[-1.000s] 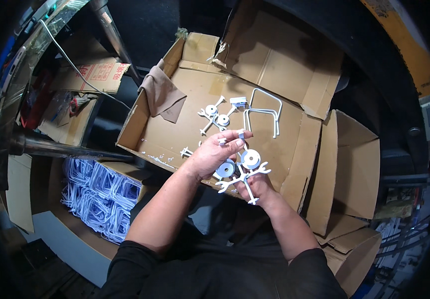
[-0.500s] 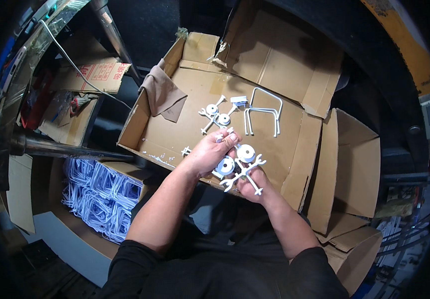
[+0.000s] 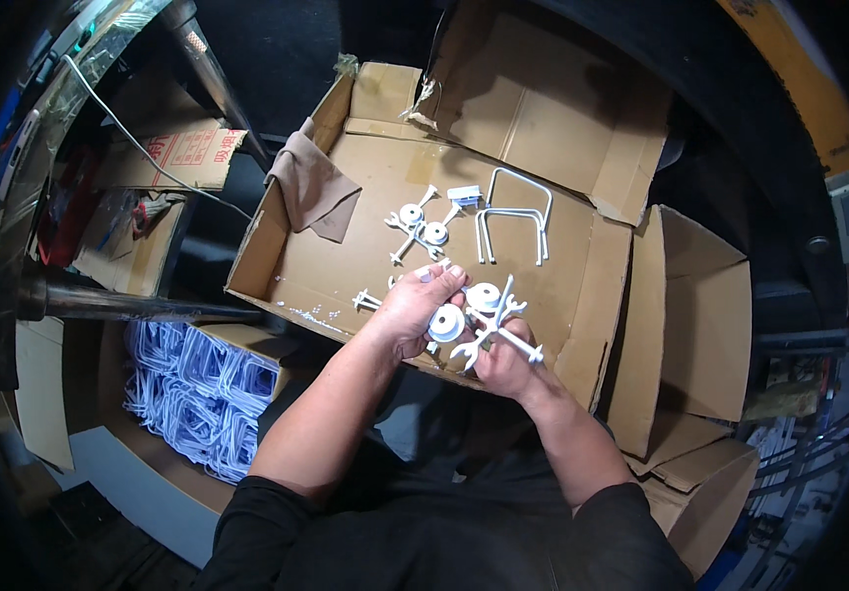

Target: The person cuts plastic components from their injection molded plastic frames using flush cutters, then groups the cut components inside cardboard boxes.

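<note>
Both hands hold a cluster of white moulded plastic parts [image 3: 447,322] over the near edge of a shallow cardboard box [image 3: 336,271]. Round discs, forked ends and a thin peg stick out of it. My left hand [image 3: 410,307] is closed on its left side, thumb on top. Below and to the right, my right hand [image 3: 505,368] is closed around the forked, pegged part; its fingers are partly hidden. Farther into the box lies a similar white cluster [image 3: 423,225]. Beside it sit a small white block [image 3: 464,194] and white bent frames [image 3: 515,211].
A brown cloth [image 3: 314,187] hangs over the box's left wall. Small white scraps [image 3: 311,316] and a white pin [image 3: 366,299] lie near its front edge. At lower left, a carton [image 3: 129,443] holds many white wire-like frames. Cardboard flaps [image 3: 705,325] stand at right; a metal pipe [image 3: 149,306] crosses at left.
My right hand has shifted slightly right, turning the forked, pegged part rightward. The discs have moved a little relative to it. My left hand keeps its grip. The whole view has shifted slightly.
</note>
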